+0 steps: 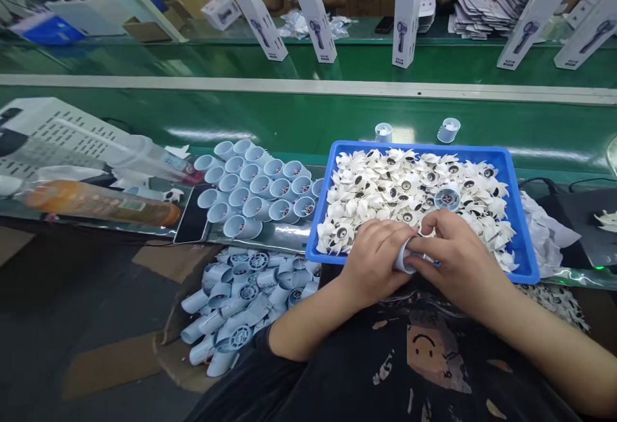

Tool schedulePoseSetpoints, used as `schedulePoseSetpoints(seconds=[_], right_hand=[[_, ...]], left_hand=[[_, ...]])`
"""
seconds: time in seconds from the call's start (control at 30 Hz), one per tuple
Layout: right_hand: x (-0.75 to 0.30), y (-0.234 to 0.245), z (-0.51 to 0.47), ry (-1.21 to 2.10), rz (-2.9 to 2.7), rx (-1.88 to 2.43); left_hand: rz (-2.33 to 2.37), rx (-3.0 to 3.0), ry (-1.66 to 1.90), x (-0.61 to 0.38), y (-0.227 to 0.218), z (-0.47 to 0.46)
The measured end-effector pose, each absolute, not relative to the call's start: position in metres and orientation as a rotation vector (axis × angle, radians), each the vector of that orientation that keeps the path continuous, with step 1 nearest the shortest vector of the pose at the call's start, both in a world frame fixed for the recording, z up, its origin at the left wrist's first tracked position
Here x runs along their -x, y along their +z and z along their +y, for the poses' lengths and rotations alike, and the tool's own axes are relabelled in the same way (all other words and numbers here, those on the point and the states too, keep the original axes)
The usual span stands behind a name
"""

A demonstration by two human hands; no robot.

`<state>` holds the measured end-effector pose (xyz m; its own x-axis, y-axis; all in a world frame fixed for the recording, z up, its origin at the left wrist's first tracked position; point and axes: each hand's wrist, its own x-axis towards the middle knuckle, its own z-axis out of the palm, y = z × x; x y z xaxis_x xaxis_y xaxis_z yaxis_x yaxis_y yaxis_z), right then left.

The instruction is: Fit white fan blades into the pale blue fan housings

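My left hand [376,256] is wrapped round a light blue fan housing [403,259], a short plastic cylinder, in front of my body. The curled fingers of my right hand [456,258] grip at its open end; whether they also hold a small part inside it is hidden. Both hands are over the near edge of a blue tray [523,242], heaped with white fan impellers [376,184] with dark hubs. Another housing [447,197] rests upright on the impellers, just beyond my right hand.
Rows of housings [260,187] stand left of the tray, beside a phone [191,215] and a bottle [101,202]. Below is a box of loose housings [245,306]. Two housings stand on the green conveyor [299,120]. White boxes [405,20] and two co-workers are beyond.
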<state>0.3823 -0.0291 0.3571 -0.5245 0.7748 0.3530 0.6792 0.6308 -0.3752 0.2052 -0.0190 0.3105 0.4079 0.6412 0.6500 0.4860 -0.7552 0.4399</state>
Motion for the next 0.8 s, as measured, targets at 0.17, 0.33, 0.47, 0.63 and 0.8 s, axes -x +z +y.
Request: schedulePoseSetpoints(seconds=[0.17, 0.33, 0.47, 0.63, 0.8], right_hand=[[-0.395, 0.355, -0.025, 0.635, -2.233, 1.007], [-0.433, 0.356, -0.045, 0.905, -2.079, 0.944], [-0.446, 0.341, -0.057, 0.808, -1.983, 1.083], [-0.437, 0.339, -0.064, 0.754, -1.962, 1.083], [-0.454, 0.346, -0.092, 0.491, -1.839, 1.114]], left_hand=[[1.016, -2.409, 1.21, -0.203, 0.315, -0.023], [1.216, -2.328, 1.244, -0.155, 0.315, 0.023], [1.845, -1.995, 1.131, -0.11, 0.315, 0.117], [2.139, -1.672, 0.621, -0.103, 0.31, 0.211], [2.096, -1.616, 0.379, -0.108, 0.311, 0.235]])
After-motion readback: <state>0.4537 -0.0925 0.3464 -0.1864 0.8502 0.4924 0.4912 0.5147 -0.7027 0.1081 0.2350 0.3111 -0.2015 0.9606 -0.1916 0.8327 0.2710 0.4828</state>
